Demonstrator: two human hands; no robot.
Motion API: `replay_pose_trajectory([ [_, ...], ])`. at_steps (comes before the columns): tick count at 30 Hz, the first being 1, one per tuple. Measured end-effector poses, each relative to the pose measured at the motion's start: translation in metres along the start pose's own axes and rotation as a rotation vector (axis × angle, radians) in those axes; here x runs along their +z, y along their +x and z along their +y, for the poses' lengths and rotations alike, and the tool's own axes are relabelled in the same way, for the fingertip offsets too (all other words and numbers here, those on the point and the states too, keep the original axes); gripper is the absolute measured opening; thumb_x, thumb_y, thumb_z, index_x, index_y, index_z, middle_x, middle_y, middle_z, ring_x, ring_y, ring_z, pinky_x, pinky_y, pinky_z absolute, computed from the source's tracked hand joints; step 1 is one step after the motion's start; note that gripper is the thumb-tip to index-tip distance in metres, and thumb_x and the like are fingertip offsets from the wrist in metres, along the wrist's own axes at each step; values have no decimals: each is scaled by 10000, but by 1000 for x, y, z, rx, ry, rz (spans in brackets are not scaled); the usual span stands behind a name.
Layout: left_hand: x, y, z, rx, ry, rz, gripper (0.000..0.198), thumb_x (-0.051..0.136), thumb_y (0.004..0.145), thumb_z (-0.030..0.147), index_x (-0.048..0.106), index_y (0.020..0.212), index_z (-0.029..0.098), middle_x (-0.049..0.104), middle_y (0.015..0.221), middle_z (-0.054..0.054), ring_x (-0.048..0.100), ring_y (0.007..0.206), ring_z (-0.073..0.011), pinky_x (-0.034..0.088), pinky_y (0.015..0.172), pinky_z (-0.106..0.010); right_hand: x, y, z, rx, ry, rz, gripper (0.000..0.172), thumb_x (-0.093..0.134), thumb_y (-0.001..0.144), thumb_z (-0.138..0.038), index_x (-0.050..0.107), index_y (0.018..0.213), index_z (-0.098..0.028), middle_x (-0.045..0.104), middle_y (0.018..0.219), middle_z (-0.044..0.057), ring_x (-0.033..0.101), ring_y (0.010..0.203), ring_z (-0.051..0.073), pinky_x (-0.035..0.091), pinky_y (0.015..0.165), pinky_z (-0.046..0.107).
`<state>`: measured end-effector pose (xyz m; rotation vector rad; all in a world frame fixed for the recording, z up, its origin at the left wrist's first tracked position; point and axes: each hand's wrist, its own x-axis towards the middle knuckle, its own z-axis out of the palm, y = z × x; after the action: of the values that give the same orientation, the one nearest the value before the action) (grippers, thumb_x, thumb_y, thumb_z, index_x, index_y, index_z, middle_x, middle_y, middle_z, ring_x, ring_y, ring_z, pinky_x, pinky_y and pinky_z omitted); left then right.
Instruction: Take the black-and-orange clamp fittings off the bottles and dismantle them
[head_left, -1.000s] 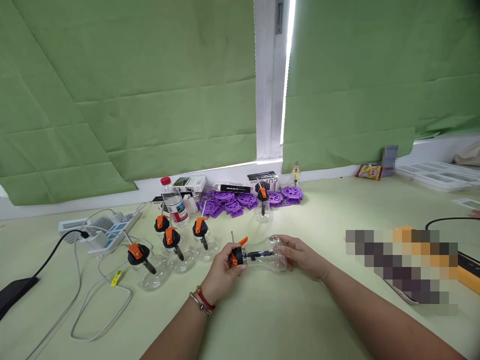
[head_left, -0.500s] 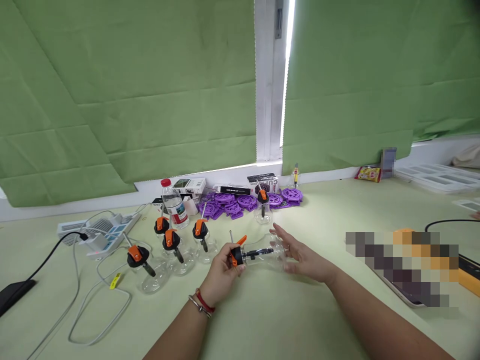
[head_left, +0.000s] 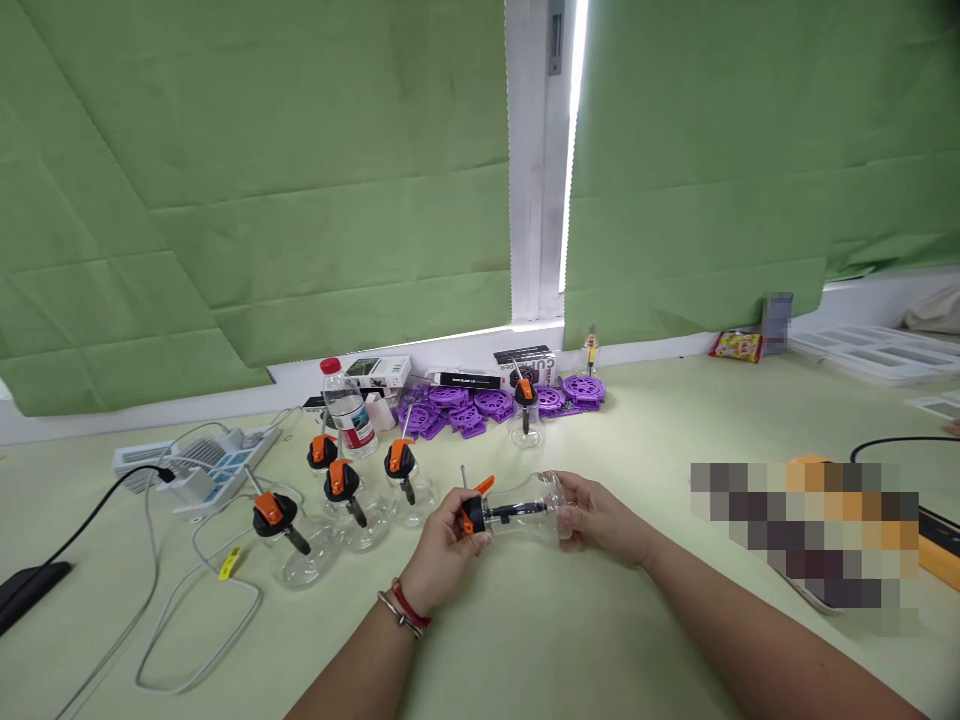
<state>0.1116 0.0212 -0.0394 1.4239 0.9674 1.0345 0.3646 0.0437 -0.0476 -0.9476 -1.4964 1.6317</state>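
Note:
My left hand (head_left: 441, 538) grips the orange-and-black lid of a clear pour bottle (head_left: 517, 508), held sideways above the table. A dark tube shows inside the bottle, and a thin spout points up from the lid. My right hand (head_left: 601, 520) is closed round the bottle's base. To the left stand several similar clear bottles (head_left: 304, 565) with orange-and-black lids and thin spouts. One more such bottle (head_left: 526, 425) stands behind the held one.
A pile of purple plastic wheel-shaped parts (head_left: 466, 412) lies at the back, beside a red-capped water bottle (head_left: 349, 412) and small boxes (head_left: 382, 372). At left are a power strip (head_left: 217, 480) and loose cables (head_left: 161, 685). A yellow snack packet (head_left: 736, 347) lies back right.
My right hand has moved left and closed on the bottle's base; its fingers were spread around it before. My left hand stays on the lid.

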Motion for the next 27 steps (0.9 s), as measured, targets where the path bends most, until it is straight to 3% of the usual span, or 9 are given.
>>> replay_pose_trajectory([
  [4,0,-1,-2,1,6,-15,378,669,728,258,465,1041,198,438,746,33,403,642,-106,368,584,-243,2,1,-3,23,-39,-14,501,583,803,-474,455,1211,-213,580,900,29,555,459,66,334,381,183],
  [8,0,-1,-2,27,60,-6,352,643,741,247,475,1046,199,427,776,26,383,673,-111,351,596,-234,7,1,-5,35,-20,-8,353,536,823,-498,526,983,-183,595,837,6,524,410,46,281,348,173],
  [11,-1,-1,-2,41,133,2,344,620,752,234,481,1064,196,430,778,25,386,694,-118,344,624,-236,11,2,-4,65,11,5,368,520,812,-535,522,890,-175,615,815,4,500,388,38,263,334,170],
  [27,-6,-1,-7,92,282,17,370,590,754,206,507,1115,202,539,876,-18,449,759,-149,371,683,-255,14,2,-4,174,90,34,461,486,789,-615,533,896,-169,644,744,17,437,337,33,257,316,166],
])
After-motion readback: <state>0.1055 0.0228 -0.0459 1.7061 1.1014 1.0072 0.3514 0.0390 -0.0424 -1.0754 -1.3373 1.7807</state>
